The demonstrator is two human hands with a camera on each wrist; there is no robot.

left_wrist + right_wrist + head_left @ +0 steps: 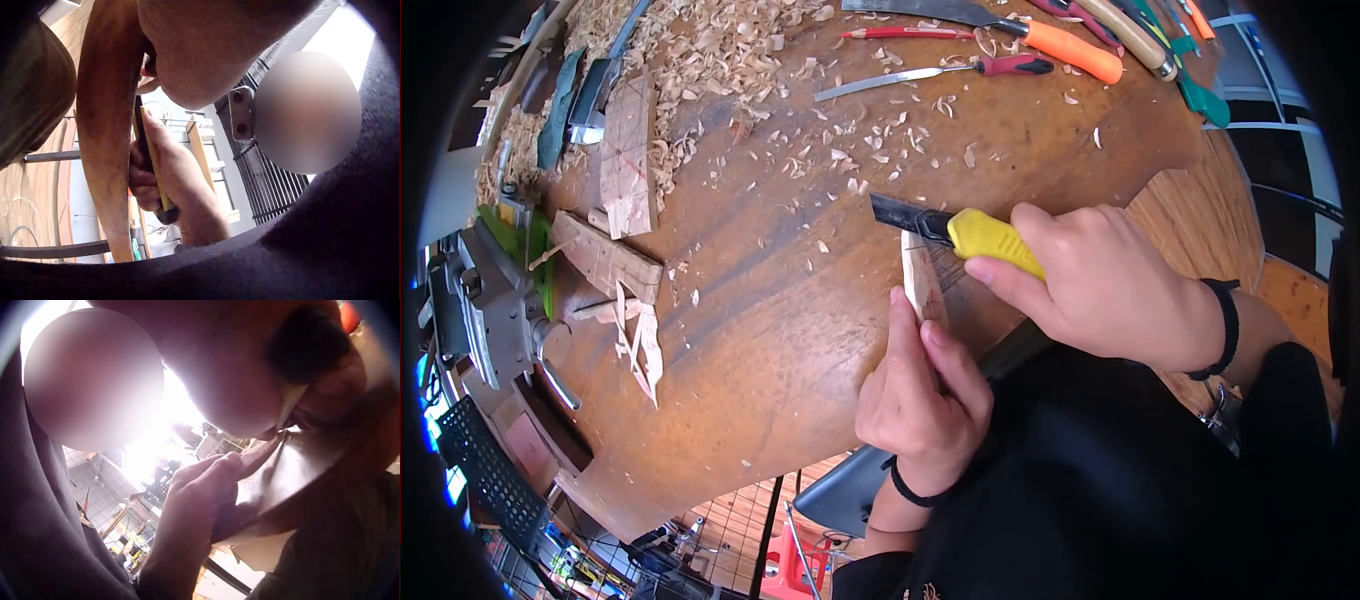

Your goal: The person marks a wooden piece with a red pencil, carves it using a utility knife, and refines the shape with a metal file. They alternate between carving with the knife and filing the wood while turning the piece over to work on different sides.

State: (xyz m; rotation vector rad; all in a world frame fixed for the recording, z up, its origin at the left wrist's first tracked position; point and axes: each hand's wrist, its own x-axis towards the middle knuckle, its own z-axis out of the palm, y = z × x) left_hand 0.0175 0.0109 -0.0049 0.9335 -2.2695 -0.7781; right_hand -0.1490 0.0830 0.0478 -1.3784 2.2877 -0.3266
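Note:
My right hand (1105, 285) grips a yellow utility knife (990, 238), its dark blade extended and pointing left. Between the thumb and fingers of my left hand (925, 400) is a slim, pale strip of wood (918, 275) with a pointed end, held upward near the table's front edge. The blade crosses over the strip's far tip in the head view. In the left wrist view the right hand (187, 181) wraps round the knife (153, 159). The right wrist view shows the left hand (203, 494) with fingers stretched toward the work, the wood mostly hidden.
Wood shavings (720, 60) lie across the back of the wooden table (780, 330). A file (900, 80), a red pencil (910, 33) and an orange-handled tool (1070, 50) lie at the far side. Wooden blocks (628, 160), thin offcuts (640, 345) and a metal vise (495, 310) stand left.

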